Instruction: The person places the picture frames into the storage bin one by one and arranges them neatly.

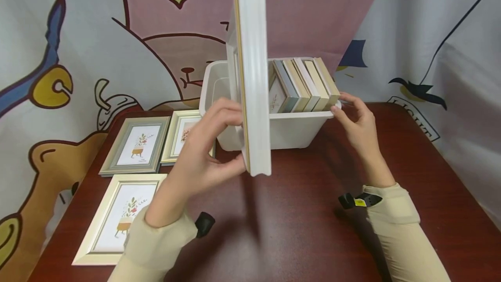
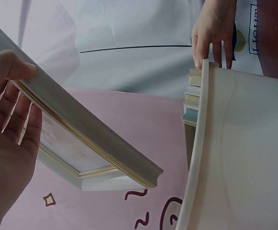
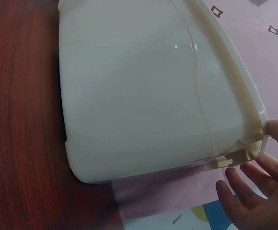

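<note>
My left hand [image 1: 228,138] grips a white picture frame [image 1: 253,82] with a gold inner edge and holds it upright, edge toward me, in front of a white plastic bin [image 1: 289,130]. Thumb and fingers curl round the frame's lower left side. In the left wrist view the left hand [image 2: 9,139] holds the frame [image 2: 88,136] beside the bin wall [image 2: 244,158]. Several framed pictures [image 1: 303,82] stand on edge in the bin's right half. My right hand [image 1: 346,107] touches the bin's right rim with straight fingers. In the right wrist view its fingers [image 3: 254,191] spread by the bin [image 3: 144,91].
Three frames lie flat on the dark red table [image 1: 313,229] at the left: a grey-green one [image 1: 137,145], a cream one [image 1: 183,134] and a white-gold one [image 1: 115,217]. A cartoon-printed cloth backdrop [image 1: 78,34] hangs behind the table.
</note>
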Motion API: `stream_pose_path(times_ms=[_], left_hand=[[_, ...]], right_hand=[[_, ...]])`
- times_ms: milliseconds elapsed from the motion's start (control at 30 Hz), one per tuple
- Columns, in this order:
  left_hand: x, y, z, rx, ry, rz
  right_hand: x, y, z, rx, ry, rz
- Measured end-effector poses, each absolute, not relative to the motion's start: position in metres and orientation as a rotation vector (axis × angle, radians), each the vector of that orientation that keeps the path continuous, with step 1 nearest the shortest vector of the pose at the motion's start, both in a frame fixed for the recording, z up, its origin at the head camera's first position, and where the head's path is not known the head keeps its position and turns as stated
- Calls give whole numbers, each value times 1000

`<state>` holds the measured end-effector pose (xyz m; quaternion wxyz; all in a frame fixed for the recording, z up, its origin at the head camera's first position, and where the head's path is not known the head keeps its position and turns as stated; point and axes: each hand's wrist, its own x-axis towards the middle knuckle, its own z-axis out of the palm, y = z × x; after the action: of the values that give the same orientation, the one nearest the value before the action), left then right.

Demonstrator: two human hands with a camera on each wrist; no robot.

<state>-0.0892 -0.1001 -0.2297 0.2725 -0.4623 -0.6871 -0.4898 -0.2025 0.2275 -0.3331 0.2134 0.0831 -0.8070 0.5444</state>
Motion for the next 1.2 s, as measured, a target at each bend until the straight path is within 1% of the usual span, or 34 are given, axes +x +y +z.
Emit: stream_pose_path(times_ms=[467,700,900,1200], left_hand=[[-126,-88,-234,-1210,-1893,-1506],[-145,-79,-226,-1175,-1850,-1619],[-166,-72,-227,-1065,-1918,-1696],[-200,-62,-250,-772,-2208,-1809]], right_hand=[[-203,230,-333,228,-2244,1511],[-202,230,-332,236,-2235,1527],[-202,231,-334,230,-2235,1538],[-202,228,-334,246,-2216,1569]])
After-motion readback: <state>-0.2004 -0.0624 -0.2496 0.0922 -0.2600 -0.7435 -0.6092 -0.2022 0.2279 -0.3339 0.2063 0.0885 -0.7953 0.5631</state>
